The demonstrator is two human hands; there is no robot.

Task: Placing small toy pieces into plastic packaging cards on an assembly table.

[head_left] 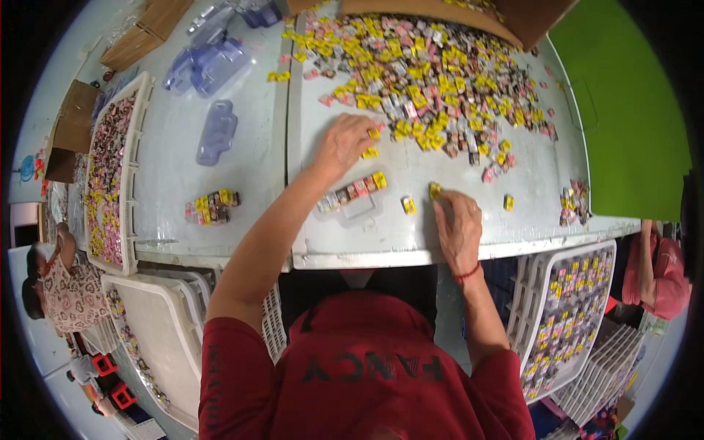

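My left hand [346,147] is at the near edge of a wide heap of small square pieces [440,73] in yellow, pink, brown and white. Its fingertips are closed on a small yellow piece [374,134], and another lies just below them. Nearer the table's front edge, my right hand [460,224] has thumb and finger together at a second yellow piece [435,190]. Between the hands lies a clear plastic tray [361,213] with one row of mixed-colour pieces [357,191] along its far side. A loose yellow piece [408,205] rests left of my right hand.
On the left lie a filled group of pieces [213,207], an unfilled clear tray [217,132] and stacked trays [209,66]. A white crate [139,147] of pieces stands beyond. Lower right is a crate of filled trays [572,308]. A green panel [631,110] borders the right.
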